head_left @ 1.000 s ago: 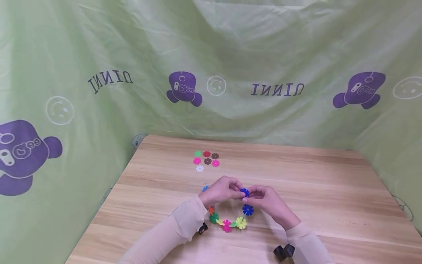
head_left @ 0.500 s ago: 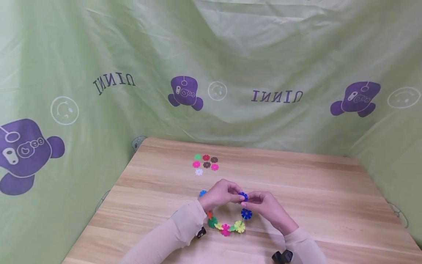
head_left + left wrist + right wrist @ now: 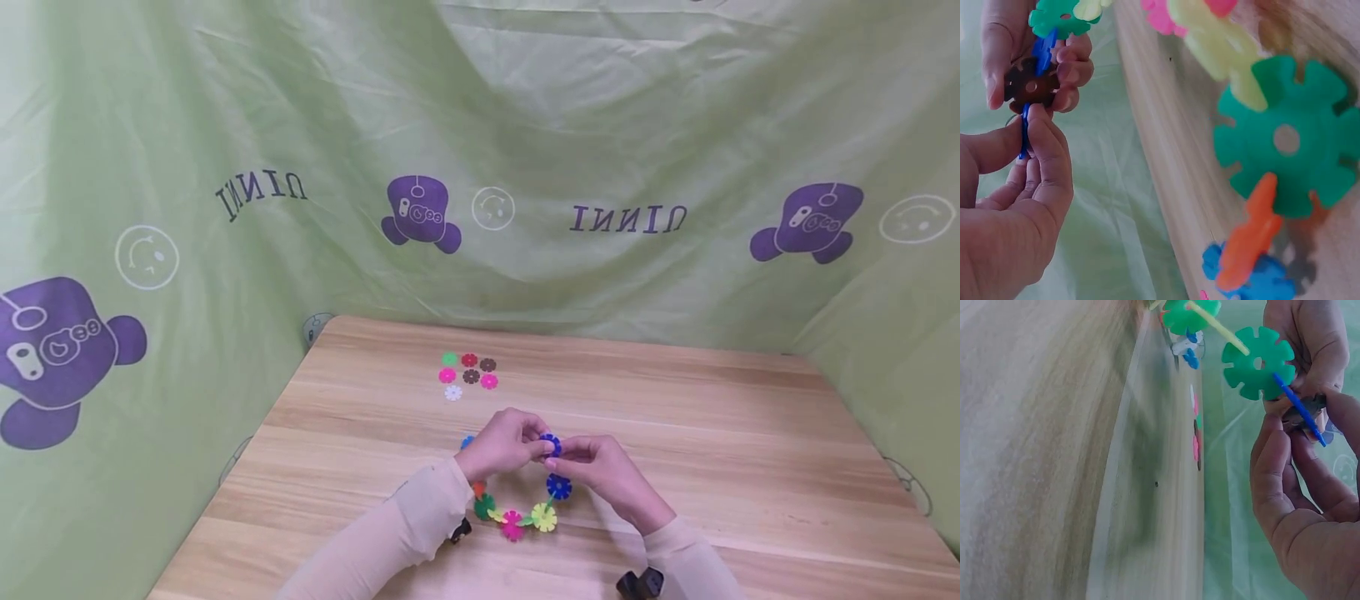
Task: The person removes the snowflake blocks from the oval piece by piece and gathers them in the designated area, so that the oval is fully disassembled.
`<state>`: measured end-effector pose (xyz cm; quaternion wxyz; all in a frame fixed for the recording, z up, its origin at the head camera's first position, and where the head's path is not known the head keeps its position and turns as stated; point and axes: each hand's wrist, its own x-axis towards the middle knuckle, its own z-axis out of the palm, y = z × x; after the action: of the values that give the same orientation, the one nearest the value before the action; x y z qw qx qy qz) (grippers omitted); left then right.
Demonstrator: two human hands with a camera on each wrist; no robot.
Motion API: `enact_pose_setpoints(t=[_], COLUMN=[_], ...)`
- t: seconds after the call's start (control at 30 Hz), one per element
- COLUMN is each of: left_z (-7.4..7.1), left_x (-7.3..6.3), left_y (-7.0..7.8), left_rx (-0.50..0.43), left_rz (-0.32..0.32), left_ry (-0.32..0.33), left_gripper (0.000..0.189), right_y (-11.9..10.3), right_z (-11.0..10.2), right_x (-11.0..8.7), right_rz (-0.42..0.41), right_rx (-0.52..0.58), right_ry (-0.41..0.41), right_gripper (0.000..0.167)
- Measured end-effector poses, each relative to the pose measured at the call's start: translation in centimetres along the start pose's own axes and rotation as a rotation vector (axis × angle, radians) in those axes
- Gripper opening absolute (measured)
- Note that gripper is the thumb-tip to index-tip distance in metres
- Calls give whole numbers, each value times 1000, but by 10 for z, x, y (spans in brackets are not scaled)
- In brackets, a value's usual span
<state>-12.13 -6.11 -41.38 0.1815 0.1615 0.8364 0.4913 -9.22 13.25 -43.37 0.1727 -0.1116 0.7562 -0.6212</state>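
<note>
Between thumb and fingertips my left hand (image 3: pixel 504 446) pinches a blue notched disc (image 3: pixel 1024 132), seen edge-on in the left wrist view. My right hand (image 3: pixel 615 477) grips a brown notched disc (image 3: pixel 1032 87), whose rim meets the pinched blue one; how deeply they interlock cannot be told. Another blue disc (image 3: pixel 1299 409) is slotted to the brown one and leads to a green disc (image 3: pixel 1259 363). The chain of linked discs hangs in a curve below both hands, with a yellow disc (image 3: pixel 545 517), a pink disc (image 3: pixel 512 526) and an orange disc (image 3: pixel 1250 234).
Several loose discs lie farther back on the wooden table (image 3: pixel 675 400), among them a white disc (image 3: pixel 453 392) and a red disc (image 3: pixel 469 360). A green printed curtain (image 3: pixel 615 283) surrounds the table's back and sides. Black wrist cameras (image 3: pixel 641 583) sit by the sleeves.
The head view has tilted slightly, so the table and hands appear lower. Both hands stay together at the discs, with only small shifts of the fingers and chain.
</note>
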Motion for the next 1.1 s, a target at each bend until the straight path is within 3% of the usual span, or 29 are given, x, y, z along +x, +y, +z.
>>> enact_pose_setpoints(t=[0.27,0.6,0.8,0.93,1.1], left_z=[-7,-48,-71,-79,-84], left_x=[3,9,18,26,36], left_y=[0,-19,-44,-61,-73], left_rx=[-33,-140,-51,-10,7], left_rz=[11,-48,-163,-235,-243], left_ry=[49,188,288,348,396], left_gripper=[5,24,34,28,18], right_y=[-3,-2,0,0,-1], right_z=[1,-1,-2,-1,0], right_x=[-2,-4,-3,-4,-4], right_rz=[29,76,78,96,81], right_rx=[-52,-67,-67,-75,-80], right_ry=[57,63,61,62,59], right_gripper=[37,42,42,41,41])
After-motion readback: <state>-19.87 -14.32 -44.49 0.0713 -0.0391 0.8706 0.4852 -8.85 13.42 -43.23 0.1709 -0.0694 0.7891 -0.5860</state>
